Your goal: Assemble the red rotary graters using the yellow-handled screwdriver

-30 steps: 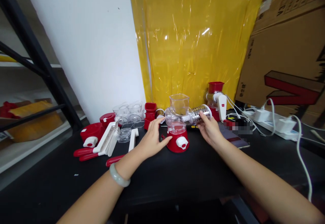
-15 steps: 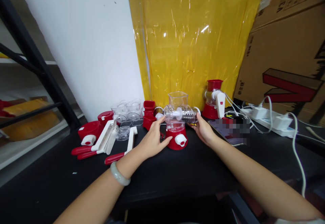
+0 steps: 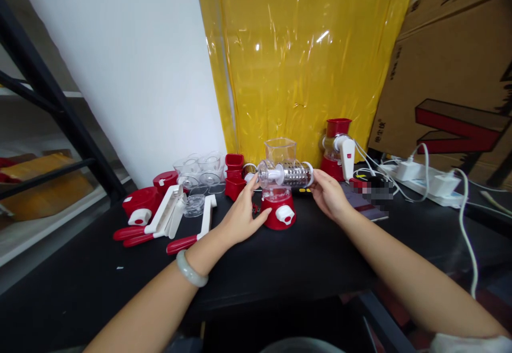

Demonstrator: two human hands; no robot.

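UNIT: clear plastic rotary grater on red base, upright mid-rear on black table | LEFT: your left hand cups its housing | RIGHT: your right hand pinches the end rim of the perforated steel drum | HANDLING: judged light, rigid, slick; drum holes sharp, so hold rim and base.

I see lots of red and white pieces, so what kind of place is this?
Likely a small workshop or stockroom: spare crank handles and clear cups lie beside a hand-crank grater on the black table, with big cardboard boxes at the right.
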